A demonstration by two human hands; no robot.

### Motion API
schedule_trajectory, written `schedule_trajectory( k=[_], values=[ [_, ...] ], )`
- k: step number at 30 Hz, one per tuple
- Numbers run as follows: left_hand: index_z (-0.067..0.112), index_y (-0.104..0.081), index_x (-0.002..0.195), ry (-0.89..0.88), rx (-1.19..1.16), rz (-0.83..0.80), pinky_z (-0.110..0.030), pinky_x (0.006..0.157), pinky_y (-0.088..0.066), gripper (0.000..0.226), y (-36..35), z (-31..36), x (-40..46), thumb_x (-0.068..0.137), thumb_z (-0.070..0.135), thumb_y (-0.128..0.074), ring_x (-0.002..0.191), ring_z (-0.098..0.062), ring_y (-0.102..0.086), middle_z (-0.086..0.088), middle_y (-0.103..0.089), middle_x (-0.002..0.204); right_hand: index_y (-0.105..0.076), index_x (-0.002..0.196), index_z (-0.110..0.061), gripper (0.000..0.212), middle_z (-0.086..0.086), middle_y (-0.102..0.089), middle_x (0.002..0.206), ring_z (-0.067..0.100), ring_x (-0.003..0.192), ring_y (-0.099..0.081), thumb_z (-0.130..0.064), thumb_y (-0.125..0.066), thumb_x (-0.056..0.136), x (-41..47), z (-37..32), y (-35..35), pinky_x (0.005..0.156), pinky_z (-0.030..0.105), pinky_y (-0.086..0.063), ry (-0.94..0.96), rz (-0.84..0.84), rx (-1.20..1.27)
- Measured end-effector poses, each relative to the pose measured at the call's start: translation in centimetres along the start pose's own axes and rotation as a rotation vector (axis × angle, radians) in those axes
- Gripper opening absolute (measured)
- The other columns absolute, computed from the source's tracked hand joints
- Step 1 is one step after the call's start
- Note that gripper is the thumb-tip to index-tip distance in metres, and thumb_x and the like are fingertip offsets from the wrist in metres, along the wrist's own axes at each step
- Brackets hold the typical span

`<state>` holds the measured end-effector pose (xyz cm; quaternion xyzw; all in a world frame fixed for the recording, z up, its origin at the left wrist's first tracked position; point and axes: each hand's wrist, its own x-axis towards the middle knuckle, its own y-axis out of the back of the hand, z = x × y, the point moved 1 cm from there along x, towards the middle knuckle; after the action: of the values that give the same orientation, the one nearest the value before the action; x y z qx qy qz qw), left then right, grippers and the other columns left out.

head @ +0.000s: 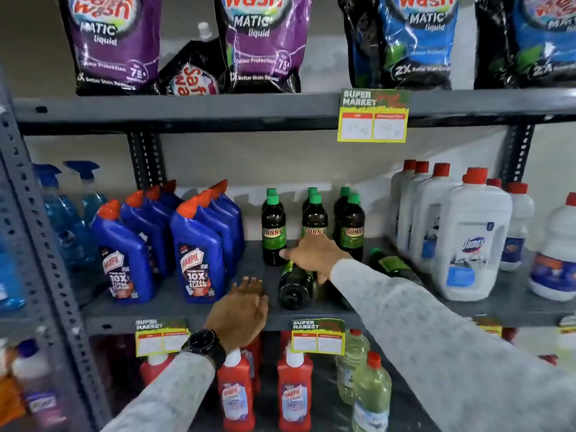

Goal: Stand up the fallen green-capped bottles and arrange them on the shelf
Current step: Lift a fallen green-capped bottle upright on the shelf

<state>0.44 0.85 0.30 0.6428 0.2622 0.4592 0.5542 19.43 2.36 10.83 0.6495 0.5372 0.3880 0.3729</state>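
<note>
Several dark green-capped bottles (273,232) with green labels stand in rows at the back middle of the grey shelf (174,307). In front of them one bottle (294,286) lies on its side, base toward me. A second fallen bottle (391,263) lies further right, beside the white jugs. My right hand (311,255) reaches over the first fallen bottle, fingers spread and resting on its upper part; whether it grips is not clear. My left hand (241,307), with a black watch on the wrist, hovers open at the shelf's front edge, left of that bottle.
Blue toilet-cleaner bottles (199,247) stand to the left, white red-capped jugs (467,232) to the right. Detergent pouches (261,42) fill the shelf above. Red bottles (294,391) and pale ones stand on the shelf below. Price tags (318,336) hang on the shelf edges.
</note>
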Motion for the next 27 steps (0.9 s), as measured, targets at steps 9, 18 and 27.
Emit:
schedule_trajectory(
  k=[9, 18, 27],
  values=[
    [0.006, -0.036, 0.157, 0.011, 0.023, 0.06, -0.037, 0.127, -0.018, 0.057, -0.3, 0.1, -0.4, 0.109, 0.033, -0.022, 0.155, -0.022, -0.029, -0.012, -0.036, 0.165, -0.059, 0.111, -0.012, 0.054, 0.016, -0.063, 0.101, 0.039, 0.081, -0.067, -0.046, -0.085, 0.079, 2.0, 0.3, -3.4, 0.042, 0.045, -0.06, -0.374, -0.22, 0.39],
    [0.005, -0.042, 0.154, 0.01, 0.014, 0.042, -0.039, 0.126, -0.022, 0.056, -0.4, 0.0, -0.7, 0.108, 0.031, -0.025, 0.153, -0.022, -0.035, -0.013, -0.04, 0.162, -0.053, 0.086, -0.02, 0.045, 0.005, -0.065, 0.098, 0.025, 0.082, -0.065, -0.05, -0.085, 0.077, -0.5, -0.6, 1.0, 0.057, 0.035, -0.06, -0.115, 0.101, 0.562],
    [0.004, -0.045, 0.15, -0.006, 0.079, 0.036, -0.044, 0.121, -0.031, 0.058, -0.2, 0.0, -0.6, 0.106, 0.033, -0.02, 0.145, -0.031, -0.045, -0.016, -0.047, 0.157, -0.042, 0.13, -0.013, 0.067, 0.007, -0.065, 0.124, 0.032, 0.112, -0.067, -0.042, -0.081, 0.086, -2.7, -0.5, -3.5, 0.088, 0.04, -0.052, 0.133, 0.587, 0.508]
  ],
)
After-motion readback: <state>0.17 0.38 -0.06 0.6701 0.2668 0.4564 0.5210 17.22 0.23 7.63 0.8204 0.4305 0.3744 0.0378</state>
